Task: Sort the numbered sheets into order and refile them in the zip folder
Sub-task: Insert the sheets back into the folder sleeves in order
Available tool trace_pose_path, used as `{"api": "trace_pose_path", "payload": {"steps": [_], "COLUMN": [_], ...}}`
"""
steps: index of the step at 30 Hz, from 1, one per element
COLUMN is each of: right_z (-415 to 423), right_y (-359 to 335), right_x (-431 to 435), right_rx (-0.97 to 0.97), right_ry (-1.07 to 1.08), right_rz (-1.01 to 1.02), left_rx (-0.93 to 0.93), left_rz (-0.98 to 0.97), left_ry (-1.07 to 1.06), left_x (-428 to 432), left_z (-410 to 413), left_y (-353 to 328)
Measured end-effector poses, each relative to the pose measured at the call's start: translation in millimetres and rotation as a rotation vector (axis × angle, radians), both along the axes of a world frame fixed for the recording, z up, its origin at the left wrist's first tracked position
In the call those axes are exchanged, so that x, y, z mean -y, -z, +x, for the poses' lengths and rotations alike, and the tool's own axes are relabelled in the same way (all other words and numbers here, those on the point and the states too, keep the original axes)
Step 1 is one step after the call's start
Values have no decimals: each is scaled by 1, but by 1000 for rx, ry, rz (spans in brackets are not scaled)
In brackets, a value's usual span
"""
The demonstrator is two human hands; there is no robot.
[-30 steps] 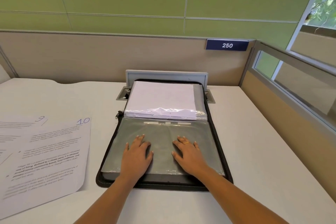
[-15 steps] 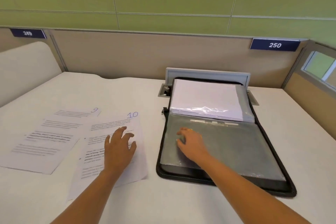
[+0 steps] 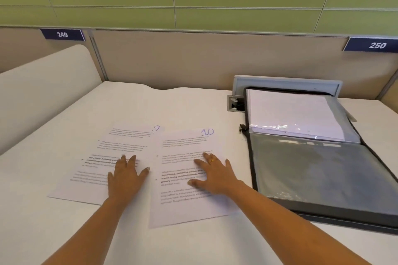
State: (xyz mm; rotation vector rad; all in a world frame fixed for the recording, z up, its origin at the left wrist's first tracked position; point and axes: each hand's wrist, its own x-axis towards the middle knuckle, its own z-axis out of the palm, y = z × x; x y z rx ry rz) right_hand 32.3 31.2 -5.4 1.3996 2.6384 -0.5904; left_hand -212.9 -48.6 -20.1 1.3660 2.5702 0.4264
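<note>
Surface (image 3: 150, 105): white desk top; carries two loose sheets and the folder.
Sheet 9 (image 3: 120, 142): flat on the surface, left of sheet 10, handwritten "9" at its top right corner.
Sheet 10 (image 3: 183, 144): flat, just right of sheet 9; adjoining edges overlap.
Left hand (image 3: 127, 178): palm down on the lower right part of sheet 9; grip open, fingers spread, holding nothing.
Right hand (image 3: 215, 175): palm down on the middle of sheet 10; grip open, fingers spread; ring (image 3: 212, 160) on one finger.
Zip folder (image 3: 250, 157): lies open, right of sheet 10, apart from both hands.
Sleeved stack (image 3: 288, 114): white sheets in clear sleeves, in the folder's far half.
Near half: grey sleeve on top.
</note>
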Motion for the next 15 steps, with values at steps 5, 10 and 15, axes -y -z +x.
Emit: {"api": "trace_pose_path", "payload": {"steps": [5, 10, 15], "right_z": [-17, -38, -89], "right_y": [2, -7, -21], "right_x": [-9, -9, 11], "right_rx": [46, -52, -541], "right_ry": [132, 169, 224], "right_rz": [33, 140, 12], "left_rx": [-46, -125, -155], "left_rz": [-61, 89, 130], "left_ry": [22, -14, -16], "left_x": [2, -1, -5], "left_z": [-15, -19, -47], "left_y": [7, -1, -7]}}
